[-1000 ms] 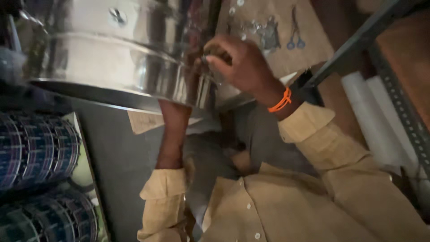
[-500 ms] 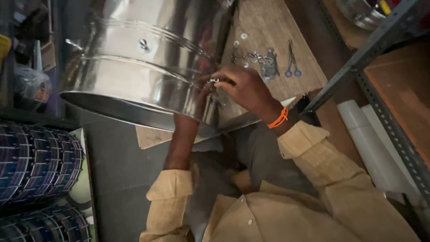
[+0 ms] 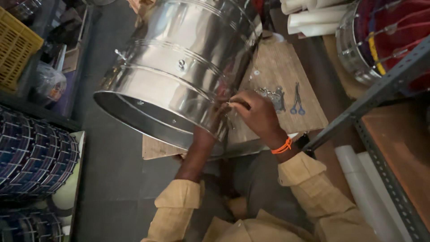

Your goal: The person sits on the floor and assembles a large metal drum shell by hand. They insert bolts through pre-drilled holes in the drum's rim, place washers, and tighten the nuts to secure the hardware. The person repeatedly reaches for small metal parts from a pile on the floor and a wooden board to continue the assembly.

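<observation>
A wooden board (image 3: 286, 85) is lying flat on the dark grey floor (image 3: 112, 179) and bearing the work. A shiny steel drum shell (image 3: 179, 67) is resting on its side across the board's left part, its open rim overhanging the board's near-left edge. To the right of the shell, a small heap of metal fittings (image 3: 271, 95) is lying on the bare wood, and just beyond that heap small blue-handled pliers (image 3: 297, 99) are lying flat. Farther along the board from the heap, a small washer (image 3: 256, 72) is sitting alone.

Right hand (image 3: 256, 114) sits curled at one o'clock from the body, fingertips (image 3: 230, 104) pinched together, wrist bent. Left forearm reaches toward twelve o'clock, its hand hidden.
</observation>
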